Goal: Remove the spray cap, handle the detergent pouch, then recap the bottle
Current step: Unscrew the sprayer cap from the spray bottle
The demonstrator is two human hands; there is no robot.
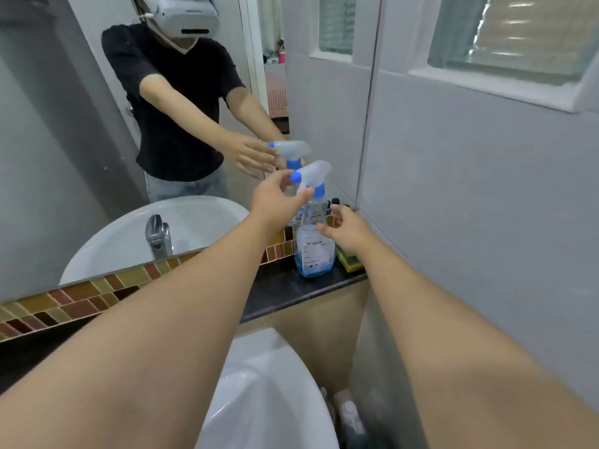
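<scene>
A clear spray bottle [315,251] with a little blue liquid stands upright on the dark ledge [278,293] by the mirror. Its translucent spray cap [312,176] with a blue nozzle and blue collar sits on the bottle's neck. My left hand [277,197] is at the spray cap's nozzle side, fingers apart, thumb just below the trigger. My right hand [348,228] is beside the bottle's shoulder on the right, fingers spread, fingertips close to the bottle. No detergent pouch is in view.
A yellow-green sponge [350,262] lies on the ledge right of the bottle, with small dark-capped bottles [335,202] behind. The mirror [97,157] rises behind the ledge, a grey tiled wall [470,205] stands on the right, and a white basin [269,400] is below.
</scene>
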